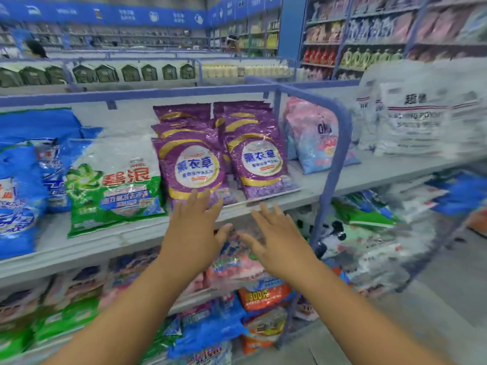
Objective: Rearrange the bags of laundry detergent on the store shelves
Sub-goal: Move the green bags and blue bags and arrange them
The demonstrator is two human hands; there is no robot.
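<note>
Two stacks of purple detergent bags stand side by side on the grey shelf: the left stack and the right stack. My left hand is spread open just below the front left purple bag, fingertips at its bottom edge. My right hand is open too, below the right stack at the shelf's front edge. Neither hand holds anything. A green-and-white bag lies left of the purple ones, and blue bags sit further left.
A pink-and-blue bag leans behind a blue shelf divider rail. White bags fill the shelf to the right. Lower shelves hold pink, orange and blue bags. A person's head shows far back at the left.
</note>
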